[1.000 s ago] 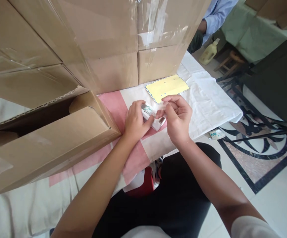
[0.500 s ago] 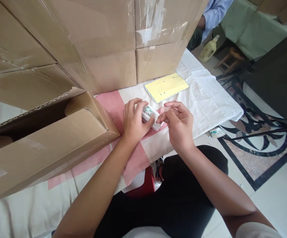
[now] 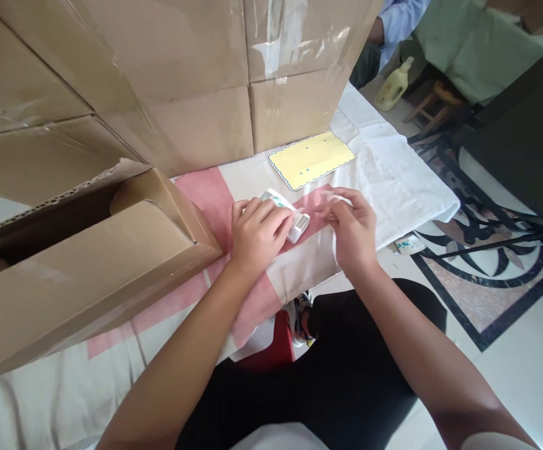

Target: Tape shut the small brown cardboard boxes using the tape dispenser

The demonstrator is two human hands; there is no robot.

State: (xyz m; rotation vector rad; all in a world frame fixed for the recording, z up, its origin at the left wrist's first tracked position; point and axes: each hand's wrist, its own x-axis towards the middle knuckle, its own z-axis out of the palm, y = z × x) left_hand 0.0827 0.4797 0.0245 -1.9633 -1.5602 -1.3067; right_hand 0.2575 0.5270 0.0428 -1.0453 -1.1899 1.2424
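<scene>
With the white box point(image 3: 278, 201) as the hub of the dial and twelve at the top of the view, the left hand point(image 3: 258, 232) lies at about eight o'clock, its fingers curled over the box and gripping it against the tabletop point(image 3: 294, 275). The box is a small, smooth, slightly glossy block with a green leaf print on top and a grey rectangular patch on its near end. At three o'clock the right hand point(image 3: 356, 226) has thumb and fingers pinched on a wisp of clear film point(image 3: 337, 197), crinkled and see-through, apart from the left hand; whether the film touches the box is too faint to tell.

The tabletop is covered in soft fabric in pink and cream blocks, overlapped toward two o'clock by a wrinkled white cloth point(image 3: 395, 172). Near the box at one o'clock lies a flat yellow rectangle point(image 3: 312, 160) with a scalloped edge. Toward eleven rises a wall of brown corrugated cartons point(image 3: 196, 125), banded with shiny tape; at nine, an open carton point(image 3: 125, 262) shows a ragged fluted rim and rounded flaps.

Farther out, a co-worker's pale blue sleeve point(image 3: 405, 19) and a translucent yellowish plastic jug point(image 3: 393, 86) sit around one o'clock, a wooden stool point(image 3: 445, 94) at two. Patterned stone inlay point(image 3: 487, 312) marks the floor at four.
</scene>
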